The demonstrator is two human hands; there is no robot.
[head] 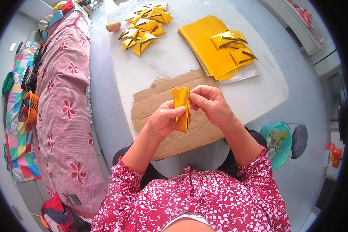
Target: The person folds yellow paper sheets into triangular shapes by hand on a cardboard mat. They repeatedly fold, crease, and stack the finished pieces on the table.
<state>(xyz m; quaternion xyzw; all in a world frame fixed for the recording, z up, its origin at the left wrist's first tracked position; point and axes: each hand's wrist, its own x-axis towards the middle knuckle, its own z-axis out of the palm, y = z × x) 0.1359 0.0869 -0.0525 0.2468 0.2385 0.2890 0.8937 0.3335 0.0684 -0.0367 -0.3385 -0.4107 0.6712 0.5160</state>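
Note:
My left hand [166,117] holds a folded piece of gold foil paper [181,111] upright, its thumb pressed on the front face. At the paper's upper right edge, the thumb and forefinger of my right hand [210,105] are pinched together; whether they grip the edge is not clear. Beneath both hands lies a flattened piece of brown cardboard [165,148]. Beyond the cardboard is a stack of gold paper sheets [203,43], with several folded gold pieces [237,53] on its right side. More folded gold pieces [146,24] form a pile farther back on the left.
All this rests on a white marble-patterned table [165,62]. Near its far left edge sits a small reddish-yellow object [113,27]. A pink flowered cover [66,116] lies over furniture at left. On the floor at right stand a turquoise plastic basket [288,145] and a dark stool [299,140].

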